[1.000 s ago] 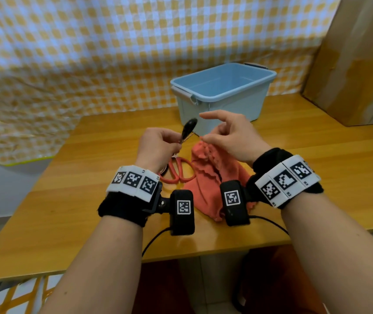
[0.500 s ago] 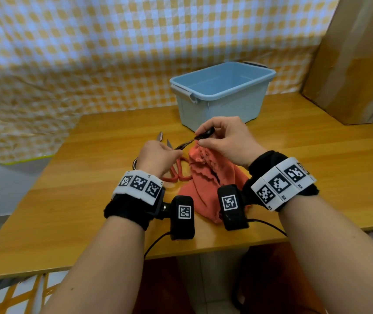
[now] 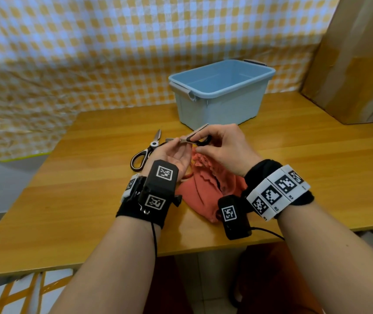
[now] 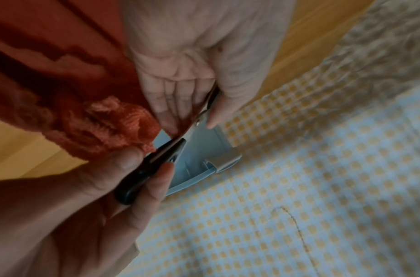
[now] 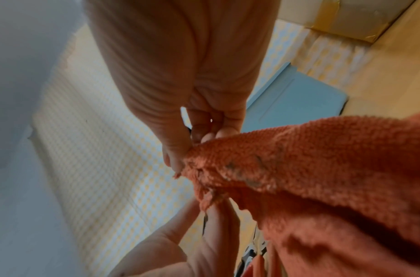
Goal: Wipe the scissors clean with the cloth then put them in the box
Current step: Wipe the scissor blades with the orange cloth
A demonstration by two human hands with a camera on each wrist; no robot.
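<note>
Small black-handled scissors [image 3: 195, 137] are held in the air between both hands, in front of the blue box [image 3: 221, 96]. My left hand [image 3: 179, 141] is turned palm up and pinches the metal blade [image 4: 200, 118] between thumb and fingers. My right hand [image 3: 203, 144] grips the black handle [image 4: 144, 172]. In the right wrist view its thumb [image 5: 174, 155] also pinches an edge of the orange-red cloth [image 5: 310, 168]. The cloth [image 3: 203, 189] hangs from that hand down onto the table, under both wrists. One silver blade tip points toward the box.
A second pair of scissors [image 3: 145, 151] with black-and-white handles lies open on the wooden table [image 3: 79, 189] to the left of my hands. A red handle [image 3: 187, 175] shows under my left wrist. A brown cardboard box [image 3: 357, 64] stands at the far right; a checked curtain hangs behind.
My left hand lowered the small scissors and turned palm up, now pinching the blade. My right hand took hold of the black handle while keeping the cloth.
</note>
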